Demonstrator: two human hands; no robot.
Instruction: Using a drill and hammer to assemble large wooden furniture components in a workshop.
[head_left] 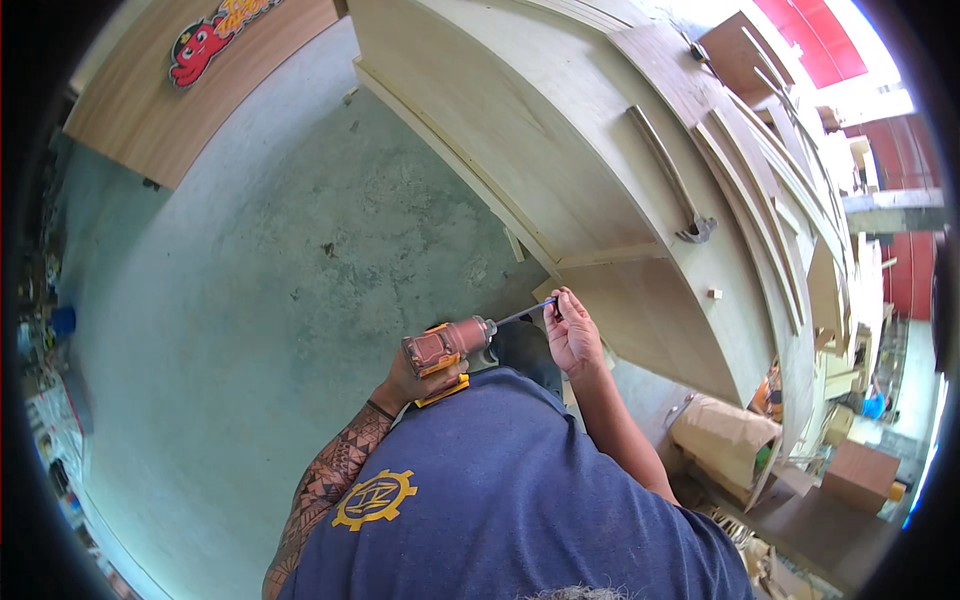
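My left hand [410, 382] is wrapped round the grip of a reddish-brown cordless driver [440, 346] with yellow trim, held in front of my dark blue shirt. A long thin bit [522, 314] sticks out of its nose toward the right. At the bit's far end, the fingers of my right hand [573, 335] pinch together around a small dark piece, too small to name. Just beyond that hand stands a large pale plywood cabinet [610, 205], its lower corner close to the fingertips.
A claw hammer [668, 175] lies on the cabinet's upper panel, near a small wood block [714, 294]. Long wood strips [745, 215] are stacked to the right. A wood-grain panel [130, 120] stands at the far left. A brown paper-wrapped bundle [722, 440] sits at lower right, above the concrete floor [300, 260].
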